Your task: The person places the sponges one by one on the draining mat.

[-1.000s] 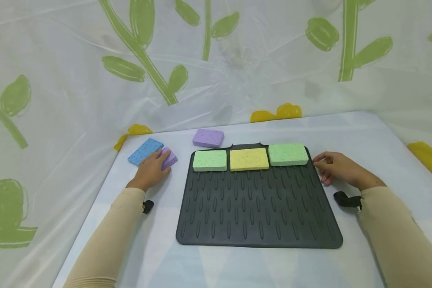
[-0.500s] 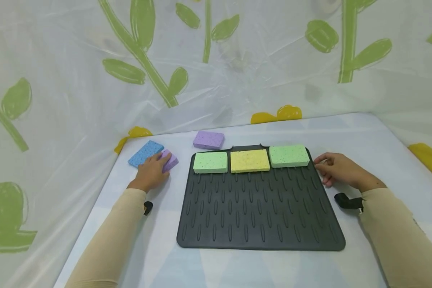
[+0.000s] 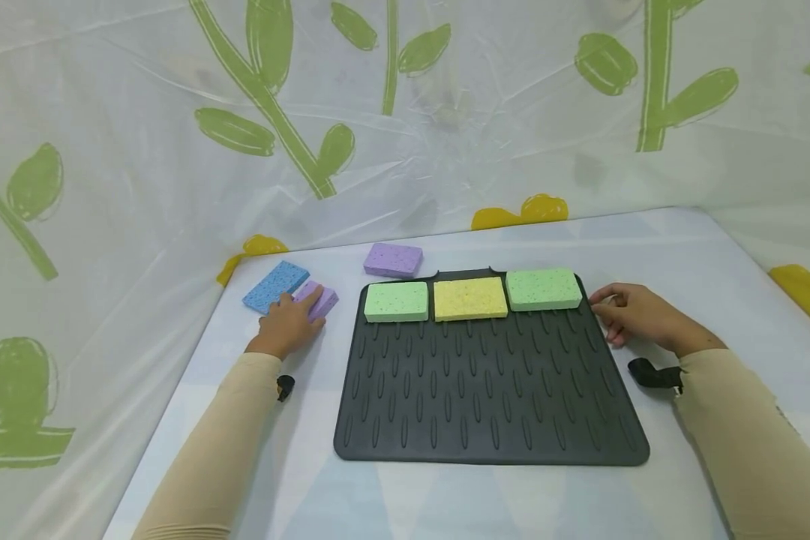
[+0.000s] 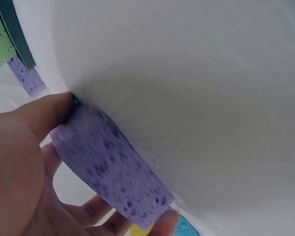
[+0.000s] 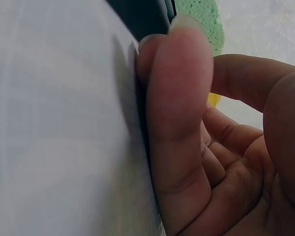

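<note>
In the head view my left hand (image 3: 286, 327) pinches a small purple sponge (image 3: 322, 301) on the table, left of the black ridged mat (image 3: 486, 397). The left wrist view shows the thumb at one end of this speckled sponge (image 4: 110, 164) and fingertips at the other. A blue sponge (image 3: 274, 286) lies just beyond the hand. My right hand (image 3: 637, 315) rests on the table at the mat's upper right edge, fingers loosely curled, holding nothing. Its fingertips are right at the mat's edge beside a green sponge (image 3: 543, 289).
Along the mat's far side a second green sponge (image 3: 396, 301) and a yellow sponge (image 3: 469, 298) continue the row. Another purple sponge (image 3: 393, 259) lies behind the mat's far left corner. A curtain (image 3: 486, 127) with leaf prints hangs beyond the table.
My left hand has shifted slightly right, away from the blue sponge, fingers on the purple sponge throughout. The right hand stays beside the mat.
</note>
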### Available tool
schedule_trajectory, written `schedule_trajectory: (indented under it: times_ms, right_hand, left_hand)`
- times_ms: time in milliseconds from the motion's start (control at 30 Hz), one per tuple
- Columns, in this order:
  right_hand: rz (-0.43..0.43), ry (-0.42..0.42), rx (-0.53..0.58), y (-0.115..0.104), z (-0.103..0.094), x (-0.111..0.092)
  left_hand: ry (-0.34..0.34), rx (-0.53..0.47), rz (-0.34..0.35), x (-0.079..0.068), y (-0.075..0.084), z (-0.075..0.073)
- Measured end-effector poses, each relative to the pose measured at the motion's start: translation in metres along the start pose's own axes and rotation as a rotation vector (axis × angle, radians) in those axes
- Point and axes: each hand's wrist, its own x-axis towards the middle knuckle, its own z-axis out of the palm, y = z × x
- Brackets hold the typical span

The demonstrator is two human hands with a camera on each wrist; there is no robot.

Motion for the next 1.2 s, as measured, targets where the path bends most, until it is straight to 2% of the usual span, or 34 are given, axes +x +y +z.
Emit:
schedule_trajectory:
  times_ms: [200,367,500,600,867,1200]
  right_hand:
    - [0.003,0.004,0.003,-0.003,0.000,0.000]
    - [0.004,0.002,0.011,-0.004,0.001,0.000]
    - [0.005,0.002,0.018,-0.004,0.002,-0.001]
    - [0.012,-0.004,0.022,-0.004,0.002,-0.002]
    - [0.017,0.003,-0.001,-0.006,-0.001,-0.003]
    - [0.023,0.004,0.007,-0.006,0.000,-0.003]
  left_hand:
    - [0.034,0.008,0.018,-0.003,-0.001,0.002]
    - [0.056,0.013,-0.031,-0.005,-0.001,0.003]
    - [0.104,0.018,-0.060,-0.009,0.003,0.002]
    - [0.159,0.014,-0.050,-0.013,0.008,0.001]
    - [0.394,-0.007,0.072,-0.030,0.027,0.004]
    - [0.575,0.068,0.258,-0.053,0.056,-0.004]
